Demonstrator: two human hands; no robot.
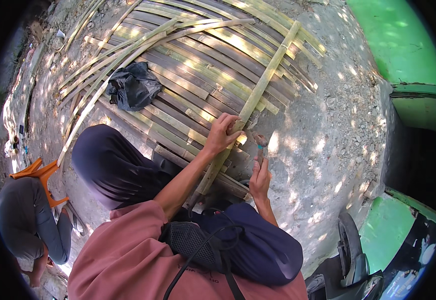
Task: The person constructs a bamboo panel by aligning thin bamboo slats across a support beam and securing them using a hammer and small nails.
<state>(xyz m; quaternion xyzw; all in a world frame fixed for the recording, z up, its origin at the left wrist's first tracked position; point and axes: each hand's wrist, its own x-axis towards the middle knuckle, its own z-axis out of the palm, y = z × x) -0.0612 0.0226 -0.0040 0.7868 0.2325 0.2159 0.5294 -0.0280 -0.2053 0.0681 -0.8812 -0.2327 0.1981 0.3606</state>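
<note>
A large mat of flattened bamboo slats lies on the gravel ground, its strips grey-brown in the shade and pale yellow-green where sunlight dapples them. One long bamboo strip, lighter and greener than the rest, runs diagonally across the mat from the upper right down toward the person's knees. The left hand lies on the lower part of this strip, fingers spread and curled over it, pressing it against the slats. The right hand is closed around the handle of one small hammer, held upright just beside the strip, its head close to the left hand's fingertips; the two hands are near each other but not touching. A single crumpled black plastic bag rests on the mat's left part. Several loose thin bamboo strips fan out along the mat's left edge. At the lower left a second person crouches next to one orange plastic stool. A green wall rises at the right, and one wheel of a parked vehicle shows at the lower right.
</note>
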